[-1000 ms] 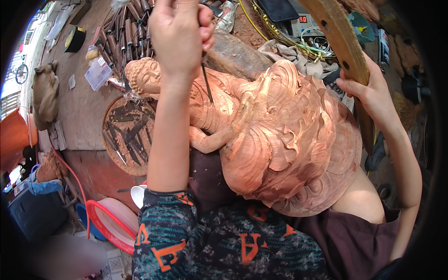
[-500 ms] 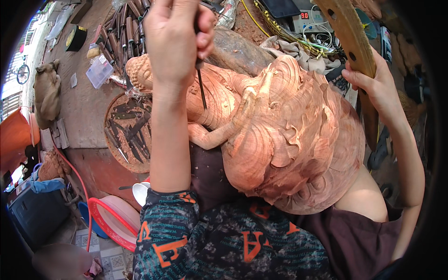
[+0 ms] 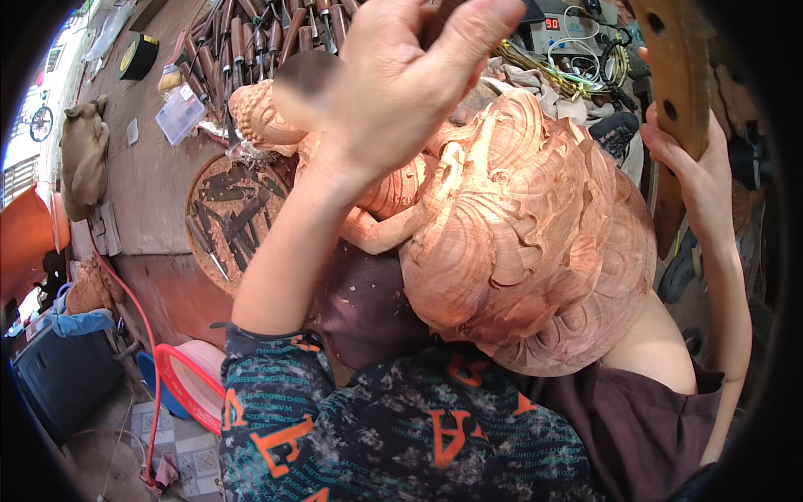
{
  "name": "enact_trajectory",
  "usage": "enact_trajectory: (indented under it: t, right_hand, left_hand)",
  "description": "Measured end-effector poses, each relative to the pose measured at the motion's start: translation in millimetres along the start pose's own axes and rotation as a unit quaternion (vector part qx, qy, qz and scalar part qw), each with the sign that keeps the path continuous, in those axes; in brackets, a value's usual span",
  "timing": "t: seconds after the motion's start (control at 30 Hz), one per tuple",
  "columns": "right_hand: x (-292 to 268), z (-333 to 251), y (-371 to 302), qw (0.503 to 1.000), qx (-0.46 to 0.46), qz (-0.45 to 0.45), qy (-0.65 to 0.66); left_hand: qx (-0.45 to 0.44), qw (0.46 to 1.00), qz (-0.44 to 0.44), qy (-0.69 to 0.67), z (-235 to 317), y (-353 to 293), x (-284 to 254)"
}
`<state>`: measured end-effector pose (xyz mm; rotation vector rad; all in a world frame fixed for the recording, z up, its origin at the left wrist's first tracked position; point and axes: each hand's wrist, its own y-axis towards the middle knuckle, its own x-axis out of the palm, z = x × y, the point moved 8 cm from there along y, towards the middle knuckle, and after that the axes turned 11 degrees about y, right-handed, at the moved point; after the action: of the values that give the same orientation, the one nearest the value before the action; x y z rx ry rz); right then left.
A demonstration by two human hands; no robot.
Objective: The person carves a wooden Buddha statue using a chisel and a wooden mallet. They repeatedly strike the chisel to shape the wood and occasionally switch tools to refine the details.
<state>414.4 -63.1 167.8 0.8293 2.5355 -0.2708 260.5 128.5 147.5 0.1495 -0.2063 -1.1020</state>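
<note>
A carved reddish wooden figure (image 3: 519,226) lies across my lap, its curly-haired head (image 3: 261,117) pointing left. Above its neck and chest is my left hand (image 3: 401,84), thumb stretched out and fingers curled. A brown handle (image 3: 437,21), seemingly the chisel's, shows between thumb and fingers; the blade is hidden. My right hand (image 3: 698,159) is wrapped round a flat wooden bar (image 3: 677,75) with round holes, held upright to the right of the figure and apart from it. The hand and forearm cover part of the figure's upper body.
Many wooden-handled carving tools (image 3: 276,33) lie at the back left. A round tray (image 3: 194,226) holds dark blades and chips. A brush (image 3: 170,78), a clear plastic box (image 3: 180,115) and black tape (image 3: 138,57) lie nearby. A power unit with cables (image 3: 552,33) stands behind.
My left hand has risen and swung right, its thumb now stretched out; the chisel's blade no longer shows on the figure. The right hand and bar have shifted slightly right.
</note>
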Motion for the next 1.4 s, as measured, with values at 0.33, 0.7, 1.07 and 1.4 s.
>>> enact_trajectory:
  t: [0.33, 0.7, 1.07, 1.4]
  right_hand:
    - [-1, -12, -14, 0.999, -0.020, 0.021, 0.019]
    - [0, -17, -21, 0.997, -0.056, 0.024, 0.039]
    - [4, -17, -22, 0.997, -0.040, 0.031, 0.065]
    - [-2, -2, -29, 0.995, -0.056, 0.062, -0.053]
  left_hand:
    - [0.219, 0.895, 0.138, 0.362, 33, -41, 48]
    - [0.185, 0.882, 0.229, 0.367, 43, -47, 39]
    - [0.178, 0.863, 0.272, 0.386, 35, -42, 33]
    - [0.136, 0.855, 0.294, 0.405, 25, -33, 26]
